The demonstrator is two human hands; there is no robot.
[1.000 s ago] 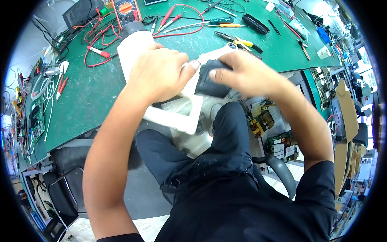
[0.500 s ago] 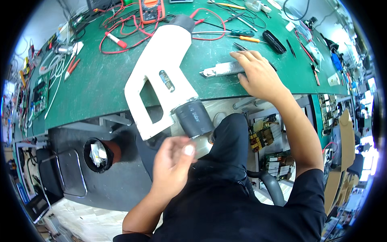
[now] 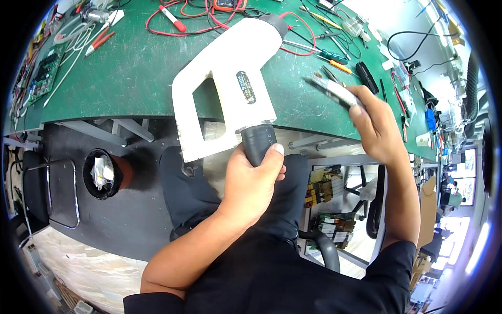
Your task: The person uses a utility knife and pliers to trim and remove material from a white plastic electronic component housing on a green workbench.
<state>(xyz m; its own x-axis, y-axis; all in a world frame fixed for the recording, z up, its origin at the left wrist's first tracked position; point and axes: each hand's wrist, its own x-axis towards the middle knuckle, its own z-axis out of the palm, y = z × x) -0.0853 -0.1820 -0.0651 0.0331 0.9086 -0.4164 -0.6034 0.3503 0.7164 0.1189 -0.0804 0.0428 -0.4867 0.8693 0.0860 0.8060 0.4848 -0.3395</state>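
Observation:
A white power-tool-like device (image 3: 256, 47) with a looped handle lies at the bench's front edge, its lower part jutting out over my lap. Its near end carries a black cylindrical part (image 3: 258, 140), and my left hand (image 3: 248, 183) is wrapped round this, thumb on top. To the right, my right hand (image 3: 377, 123) is closed on a grey utility knife (image 3: 334, 90), raised above the bench with its front end pointing left toward the device. Motion blurs the knife, so I cannot tell whether its blade is out.
On the green bench (image 3: 130, 73) are a red-and-black test-lead tangle, an orange multimeter (image 3: 230, 4), an orange-handled screwdriver (image 3: 341, 67) and a black pouch (image 3: 367, 77). Red-handled pliers (image 3: 99, 42) and a circuit board (image 3: 46, 76) lie left. A lined bin (image 3: 125, 172) stands below.
My left hand has moved up and closed round the black cylindrical part. My right hand has picked the utility knife up off the bench. The whole view has shifted.

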